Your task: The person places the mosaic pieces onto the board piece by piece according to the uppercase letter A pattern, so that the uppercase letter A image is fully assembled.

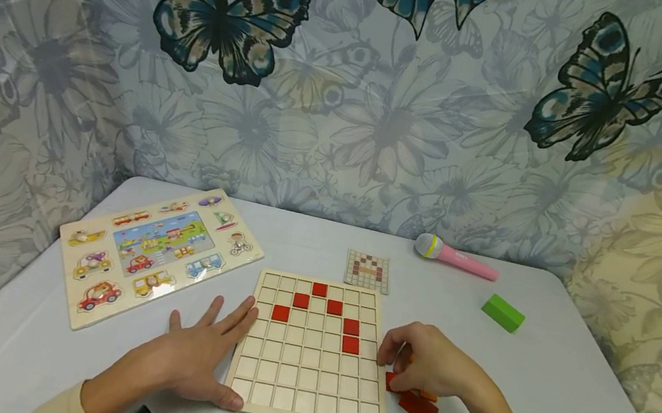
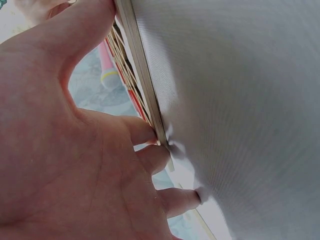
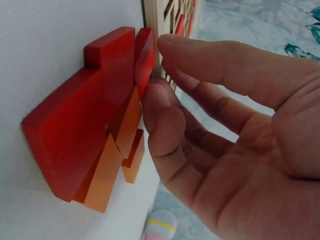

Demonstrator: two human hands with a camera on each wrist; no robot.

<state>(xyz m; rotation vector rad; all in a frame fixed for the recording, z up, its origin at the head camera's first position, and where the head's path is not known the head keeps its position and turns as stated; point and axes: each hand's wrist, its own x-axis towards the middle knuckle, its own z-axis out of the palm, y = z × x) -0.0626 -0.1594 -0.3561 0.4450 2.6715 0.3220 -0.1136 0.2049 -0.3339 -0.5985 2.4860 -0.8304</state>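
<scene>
A wooden grid board lies flat, with several red tiles in an arch in its upper rows. My left hand is spread at its left edge; in the left wrist view the left hand has fingertips against the board's side. By the right edge, my right hand bends over a small pile of red pieces and orange ones. The right wrist view shows the right hand with fingers curved and apart beside a red piece, touching its edge; no grip is visible.
A vehicle picture puzzle lies at the back left. Behind the grid board is a small pattern card. A pink microphone and a green block are at the back right. A patterned wall covering stands behind the table.
</scene>
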